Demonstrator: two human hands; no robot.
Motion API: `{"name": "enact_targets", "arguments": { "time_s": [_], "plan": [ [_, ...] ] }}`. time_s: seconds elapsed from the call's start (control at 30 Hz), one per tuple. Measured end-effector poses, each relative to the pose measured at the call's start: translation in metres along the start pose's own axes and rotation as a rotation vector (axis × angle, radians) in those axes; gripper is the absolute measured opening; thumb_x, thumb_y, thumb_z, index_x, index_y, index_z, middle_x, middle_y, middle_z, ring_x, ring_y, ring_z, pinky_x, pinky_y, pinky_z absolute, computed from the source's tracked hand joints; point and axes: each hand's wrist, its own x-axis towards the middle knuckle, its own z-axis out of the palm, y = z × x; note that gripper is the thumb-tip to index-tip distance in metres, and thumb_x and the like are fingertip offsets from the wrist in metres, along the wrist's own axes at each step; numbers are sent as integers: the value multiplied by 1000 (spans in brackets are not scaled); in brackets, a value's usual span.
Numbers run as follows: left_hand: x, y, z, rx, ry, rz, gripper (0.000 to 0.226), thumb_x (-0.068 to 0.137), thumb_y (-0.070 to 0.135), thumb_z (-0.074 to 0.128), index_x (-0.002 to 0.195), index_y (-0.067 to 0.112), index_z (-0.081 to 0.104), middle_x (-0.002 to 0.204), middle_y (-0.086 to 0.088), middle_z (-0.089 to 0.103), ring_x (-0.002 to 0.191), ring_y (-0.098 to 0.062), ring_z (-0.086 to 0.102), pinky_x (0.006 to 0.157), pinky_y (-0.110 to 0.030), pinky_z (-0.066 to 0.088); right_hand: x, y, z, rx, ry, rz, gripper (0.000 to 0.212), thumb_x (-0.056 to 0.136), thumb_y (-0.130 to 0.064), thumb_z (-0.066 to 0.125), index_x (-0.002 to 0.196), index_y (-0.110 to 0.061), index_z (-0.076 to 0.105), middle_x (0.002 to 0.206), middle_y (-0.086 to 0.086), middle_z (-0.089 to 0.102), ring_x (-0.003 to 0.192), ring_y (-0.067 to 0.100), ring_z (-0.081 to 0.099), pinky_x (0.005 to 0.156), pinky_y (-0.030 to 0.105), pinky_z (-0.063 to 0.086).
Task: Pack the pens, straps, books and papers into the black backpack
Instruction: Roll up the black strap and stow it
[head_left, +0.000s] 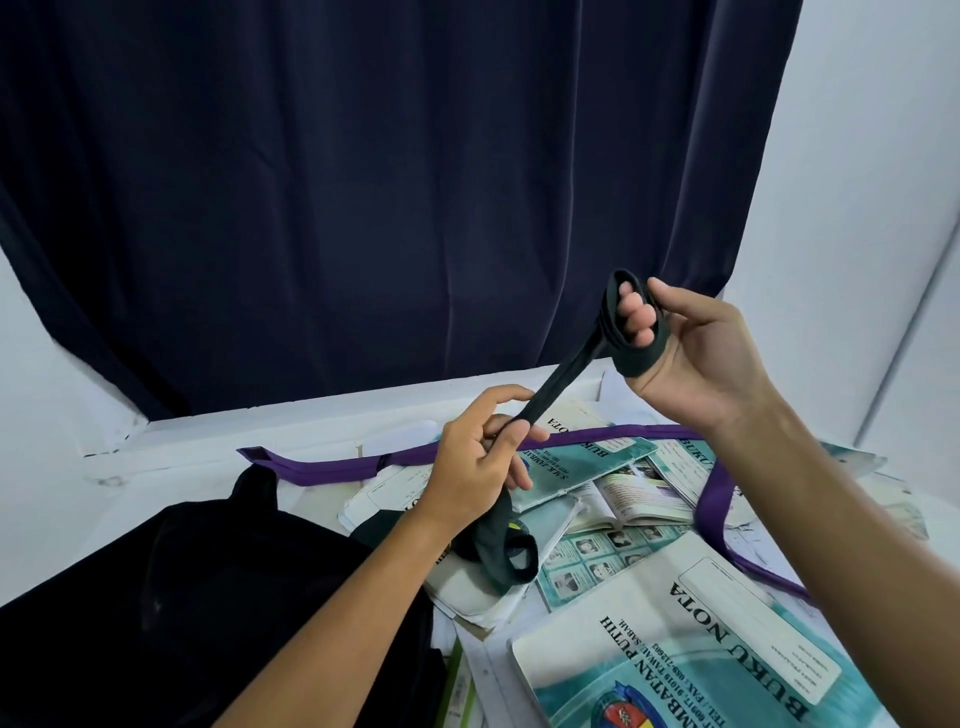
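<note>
A dark curtain (389, 182) hangs behind the white worktop (218, 426). The black backpack (182, 597) lies at the near left, its mouth not clear from here. Books (691, 639) and papers (524, 670) are strewn to its right, with a long purple strap (322, 467) snaking across them and none of it packed yet. No pens can be made out. The step in hand looks like coiling the black strap (561, 384) before it goes in. The right hand (696, 358) is raised, its fingers (638, 317) pressed together and curled inside the loops wound round them, thumb on top. The left hand (478, 457) sits lower, its fingers (511, 430) pinching the taut run, while the loose tail droops onto the books below. To do it well, I would keep light tension from the left hand, let the strap feed flat without twists, and lay each turn beside the previous one. The coil should be pinched as it slides off the fingers, or it will likely spring open before reaching the backpack.
</note>
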Motion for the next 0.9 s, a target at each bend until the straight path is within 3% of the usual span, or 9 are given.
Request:
{"name": "enact_targets", "arguments": {
  "time_s": [0.2,0.33,0.43,0.5,0.6,0.7,0.9],
  "plan": [
    [-8,12,0,-542,-198,-391,16,94,-7,46,99,2,57,81,-17,69,58,-17,55,49,-23,43,6,9,4,-143,-24,-152,25,99,-8,40,101,5,61,88,13,69,77,21,70,67,26,57],
    [-15,13,-2,-707,-187,-515,6,82,1,54,85,1,59,73,-10,59,47,-9,44,38,-15,28,9,20,1,-406,-18,-307,22,99,0,39,107,5,59,98,18,72,93,31,71,81,34,59],
    [-17,16,-4,-641,-231,-549,8,82,9,60,75,8,57,67,-5,54,41,-6,38,36,-14,23,10,33,-1,-567,-11,-370,22,98,4,41,112,6,58,105,22,69,97,34,70,90,40,56],
    [-19,19,-2,-582,-216,-560,12,78,13,65,72,8,56,66,-6,53,43,-8,42,38,-15,29,10,37,-1,-593,6,-380,22,98,4,41,114,7,57,106,23,68,98,34,70,90,40,56],
    [-20,14,0,-482,-25,-460,15,73,12,76,64,10,64,74,-10,55,62,-17,52,63,-24,44,11,34,1,-512,56,-345,20,99,3,41,109,6,58,105,25,68,97,36,70,86,39,58],
    [-20,5,-5,-351,164,-296,12,76,16,75,66,13,69,80,-13,59,80,-24,54,82,-33,43,11,26,2,-340,96,-220,19,99,3,40,106,10,56,103,27,68,95,37,71,80,38,60],
    [-26,5,-7,-231,198,-233,8,92,4,62,84,4,65,77,-12,73,73,-20,68,79,-31,54,9,24,0,-160,100,-132,22,99,2,39,112,13,53,99,28,70,93,37,71,77,37,60]
  ]
}}
